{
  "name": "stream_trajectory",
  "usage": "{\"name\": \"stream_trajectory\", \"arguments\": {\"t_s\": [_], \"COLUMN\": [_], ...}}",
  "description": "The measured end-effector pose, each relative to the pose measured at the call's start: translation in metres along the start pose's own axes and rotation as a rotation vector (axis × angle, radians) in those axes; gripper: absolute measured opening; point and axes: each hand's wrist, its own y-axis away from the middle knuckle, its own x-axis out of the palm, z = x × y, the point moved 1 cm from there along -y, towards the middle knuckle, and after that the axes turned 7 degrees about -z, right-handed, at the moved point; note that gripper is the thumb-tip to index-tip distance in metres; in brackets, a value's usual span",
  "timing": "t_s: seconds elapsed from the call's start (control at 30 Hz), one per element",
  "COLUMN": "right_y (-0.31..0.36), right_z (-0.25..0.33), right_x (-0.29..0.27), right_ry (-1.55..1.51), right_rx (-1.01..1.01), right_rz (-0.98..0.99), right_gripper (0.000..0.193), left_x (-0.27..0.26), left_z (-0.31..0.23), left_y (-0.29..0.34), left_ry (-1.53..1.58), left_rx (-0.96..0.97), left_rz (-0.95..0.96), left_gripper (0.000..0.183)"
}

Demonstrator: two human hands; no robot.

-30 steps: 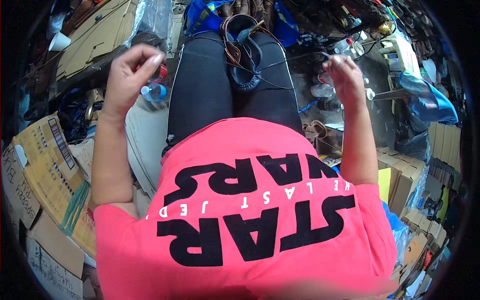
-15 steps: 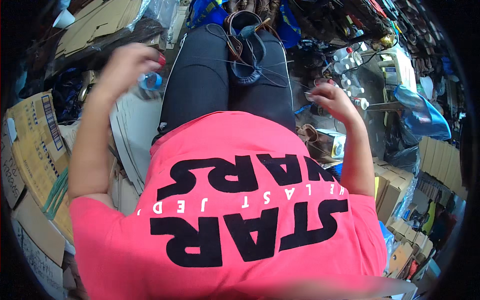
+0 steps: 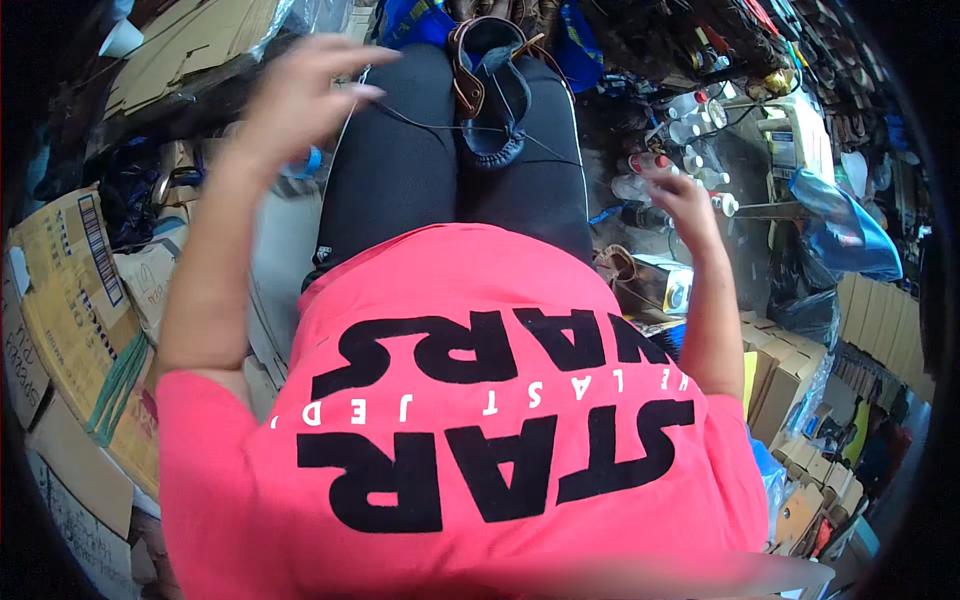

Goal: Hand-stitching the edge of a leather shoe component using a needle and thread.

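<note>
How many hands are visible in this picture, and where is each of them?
2. The left hand, blurred, is at the left edge of the black trousers; the right hand is to their right, near the plastic bottles. No other hand shows.

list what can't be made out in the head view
Head view, now:
Left hand: blurred, so its grip on the thread is unclear.
Right hand: fingertips too small and blurred to show anything held.
Shoe: underside hidden by its own upper.
Blue bag: cut off by the top edge.
</note>
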Motion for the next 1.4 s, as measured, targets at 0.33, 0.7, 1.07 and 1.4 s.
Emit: {"name": "stream_trajectory", "arguments": {"t_s": [0.33, 0.7, 1.07, 1.4], "right_y": [-0.037, -0.031, -0.002, 0.001], "right_z": [0.123, 0.122, 0.122, 0.150], "right_x": [0.087, 0.100, 0.103, 0.090], "right_ry": [-0.015, -0.118, 0.007, 0.372], "right_rx": [-0.481, -0.612, -0.739, -0.866], "right_rz": [0.204, 0.188, -0.023, 0.090], "right_gripper": [0.016, 0.016, 0.021, 0.021], "left_x": [0.083, 0.098, 0.094, 0.095], "left_z": [-0.063, -0.044, -0.043, -0.045], "left_y": [-0.059, -0.057, -0.058, -0.058], "left_ry": [0.329, 0.655, 0.638, 0.574], "left_rx": [0.132, 0.021, 0.074, 0.103], "left_rz": [0.415, 0.518, 0.662, 0.710], "left_gripper": [0.017, 0.018, 0.027, 0.030]}}
